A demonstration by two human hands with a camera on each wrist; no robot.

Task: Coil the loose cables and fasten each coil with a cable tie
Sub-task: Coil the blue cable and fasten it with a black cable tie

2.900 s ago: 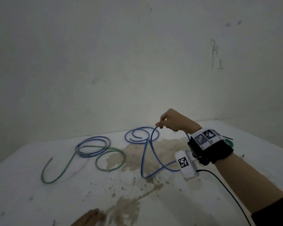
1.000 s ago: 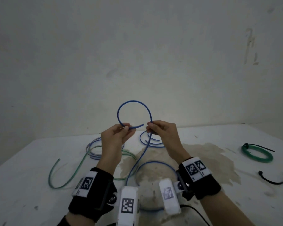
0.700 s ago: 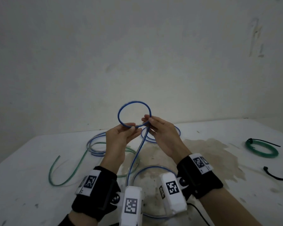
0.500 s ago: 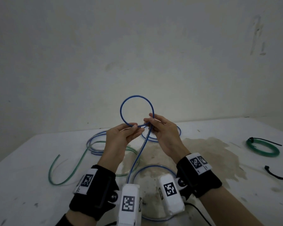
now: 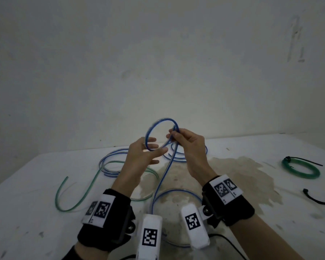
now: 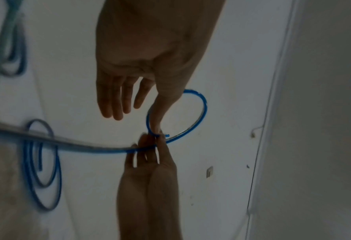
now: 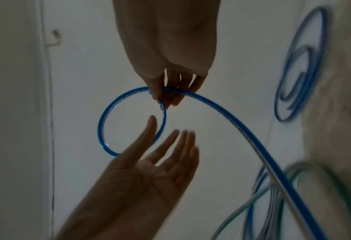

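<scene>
A blue cable (image 5: 148,134) is bent into one small loop held above the white table (image 5: 26,212). My right hand (image 5: 172,135) pinches the loop where the cable end crosses the running length; the right wrist view shows this pinch (image 7: 162,95) at the top of the loop (image 7: 102,129). My left hand (image 5: 150,152) is open with straight, spread fingers beside the loop. In the left wrist view its thumb (image 6: 156,116) reaches to the loop (image 6: 203,110) next to the right hand's fingertips (image 6: 152,142). The rest of the blue cable runs down to the table (image 5: 161,184).
A loose green cable (image 5: 79,199) and more blue loops (image 5: 109,166) lie at the left. A tied green coil (image 5: 300,169) and a black cable tie (image 5: 319,200) lie at the right. A brown stain (image 5: 242,175) covers the table's middle; a wall stands close behind.
The left hand has let go of the cable end and spread its fingers. The right hand now holds the loop's crossing alone, and the loop has tilted towards the left.
</scene>
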